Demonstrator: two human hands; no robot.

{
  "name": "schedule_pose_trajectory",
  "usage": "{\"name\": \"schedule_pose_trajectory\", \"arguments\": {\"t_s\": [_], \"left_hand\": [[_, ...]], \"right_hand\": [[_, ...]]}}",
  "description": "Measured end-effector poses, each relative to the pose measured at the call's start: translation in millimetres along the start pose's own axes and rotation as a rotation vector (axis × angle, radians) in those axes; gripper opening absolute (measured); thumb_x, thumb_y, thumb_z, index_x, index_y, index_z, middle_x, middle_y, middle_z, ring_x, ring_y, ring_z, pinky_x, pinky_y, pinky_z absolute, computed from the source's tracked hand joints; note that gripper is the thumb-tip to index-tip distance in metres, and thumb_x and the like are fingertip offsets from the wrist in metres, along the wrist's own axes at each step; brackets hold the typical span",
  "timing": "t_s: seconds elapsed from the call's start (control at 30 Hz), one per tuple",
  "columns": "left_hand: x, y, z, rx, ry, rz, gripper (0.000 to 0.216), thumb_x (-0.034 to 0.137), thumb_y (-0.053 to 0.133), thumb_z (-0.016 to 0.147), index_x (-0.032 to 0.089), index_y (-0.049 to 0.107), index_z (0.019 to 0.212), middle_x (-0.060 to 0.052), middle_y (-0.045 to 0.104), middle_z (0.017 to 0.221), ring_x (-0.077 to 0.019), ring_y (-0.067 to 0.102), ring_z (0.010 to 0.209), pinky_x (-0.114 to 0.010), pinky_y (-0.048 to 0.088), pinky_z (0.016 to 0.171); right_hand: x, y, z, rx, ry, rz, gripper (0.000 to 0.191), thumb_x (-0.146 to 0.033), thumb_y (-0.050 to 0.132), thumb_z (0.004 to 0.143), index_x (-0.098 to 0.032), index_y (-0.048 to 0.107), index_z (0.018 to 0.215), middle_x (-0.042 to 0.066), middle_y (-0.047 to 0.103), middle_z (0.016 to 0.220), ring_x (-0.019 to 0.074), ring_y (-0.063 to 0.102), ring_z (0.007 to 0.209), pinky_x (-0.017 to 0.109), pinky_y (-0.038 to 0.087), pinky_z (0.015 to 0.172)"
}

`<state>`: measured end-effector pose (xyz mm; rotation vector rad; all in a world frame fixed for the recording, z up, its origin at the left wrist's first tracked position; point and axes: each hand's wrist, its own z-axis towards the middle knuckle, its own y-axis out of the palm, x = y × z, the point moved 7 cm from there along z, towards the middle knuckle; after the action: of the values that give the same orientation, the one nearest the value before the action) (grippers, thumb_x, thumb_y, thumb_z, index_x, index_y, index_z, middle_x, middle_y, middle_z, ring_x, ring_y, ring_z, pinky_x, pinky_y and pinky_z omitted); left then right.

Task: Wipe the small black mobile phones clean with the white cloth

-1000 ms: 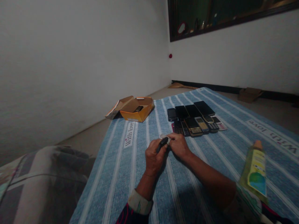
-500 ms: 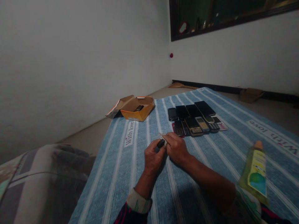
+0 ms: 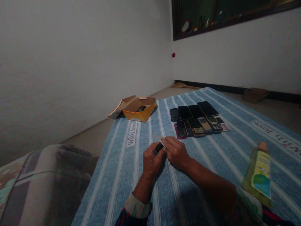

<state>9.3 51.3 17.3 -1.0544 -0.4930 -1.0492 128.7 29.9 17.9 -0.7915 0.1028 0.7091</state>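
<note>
My left hand [image 3: 152, 160] is closed around a small black object [image 3: 159, 147] with a rounded end. It looks like a small mobile phone, but my fingers cover most of it. Pinched in my right hand [image 3: 176, 153] is a thin white tissue [image 3: 162, 141], pressed against the black object. Both hands meet just above the blue striped cloth [image 3: 122, 175]. Beyond them lie several mobile phones in two rows: keypad phones [image 3: 197, 126] nearer, and dark flat touchscreen phones [image 3: 196, 111] behind.
An open orange cardboard box [image 3: 141, 115] with a dark phone [image 3: 141, 108] inside stands at the back left. At the right lies a bottle of yellow-green liquid [image 3: 258, 175]. A draped blanket [image 3: 51, 182] is at the lower left, beside the white wall [image 3: 82, 56].
The tissue in my right hand has moved onto the black object, whose visible end now points slightly differently. My view has shifted a little; the phones, box and bottle stay put.
</note>
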Motion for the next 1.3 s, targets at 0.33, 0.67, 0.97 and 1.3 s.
{"name": "schedule_pose_trajectory", "arguments": {"t_s": [0.33, 0.67, 0.97, 1.3], "left_hand": [[-6.7, -3.9, 0.0, 0.012, -0.094, -0.006, 0.018, 0.03, 0.065, 0.076, 0.019, 0.073, 0.087, -0.003, 0.074, 0.082, -0.0188, 0.067, 0.077, -0.032, 0.053, 0.078], [-5.7, -6.0, 0.5, 0.005, -0.11, -0.029, 0.019, 0.031, 0.066, 0.075, 0.018, 0.074, 0.086, -0.004, 0.074, 0.082, -0.0196, 0.066, 0.077, -0.034, 0.053, 0.079], [3.5, -3.0, 2.9, -0.092, -0.008, 0.0, 0.014, 0.029, 0.063, 0.077, 0.019, 0.071, 0.083, -0.002, 0.07, 0.079, -0.0178, 0.064, 0.075, -0.031, 0.052, 0.076], [5.2, -3.0, 3.1, -0.081, 0.005, -0.021, 0.015, 0.029, 0.062, 0.078, 0.019, 0.071, 0.084, -0.002, 0.071, 0.08, -0.0176, 0.065, 0.076, -0.03, 0.052, 0.075]], "right_hand": [[0.1, 5.4, -4.2, -0.001, -0.016, -0.055, 0.03, -0.008, 0.044, 0.091, -0.013, 0.066, 0.109, 0.011, 0.064, 0.094, 0.0224, 0.057, 0.089, 0.033, 0.049, 0.08], [14.5, 13.1, -7.3, -0.087, 0.133, -0.112, 0.024, -0.006, 0.049, 0.085, -0.016, 0.066, 0.097, 0.008, 0.063, 0.089, 0.0214, 0.056, 0.084, 0.03, 0.047, 0.076], [3.6, 5.7, -1.1, -0.075, 0.066, -0.082, 0.023, -0.007, 0.046, 0.087, -0.017, 0.066, 0.092, 0.008, 0.062, 0.085, 0.0221, 0.054, 0.084, 0.031, 0.044, 0.077], [-3.1, 3.4, -0.5, -0.047, 0.034, -0.053, 0.023, -0.007, 0.047, 0.087, -0.016, 0.066, 0.095, 0.009, 0.064, 0.089, 0.0216, 0.055, 0.086, 0.031, 0.044, 0.08]]}}
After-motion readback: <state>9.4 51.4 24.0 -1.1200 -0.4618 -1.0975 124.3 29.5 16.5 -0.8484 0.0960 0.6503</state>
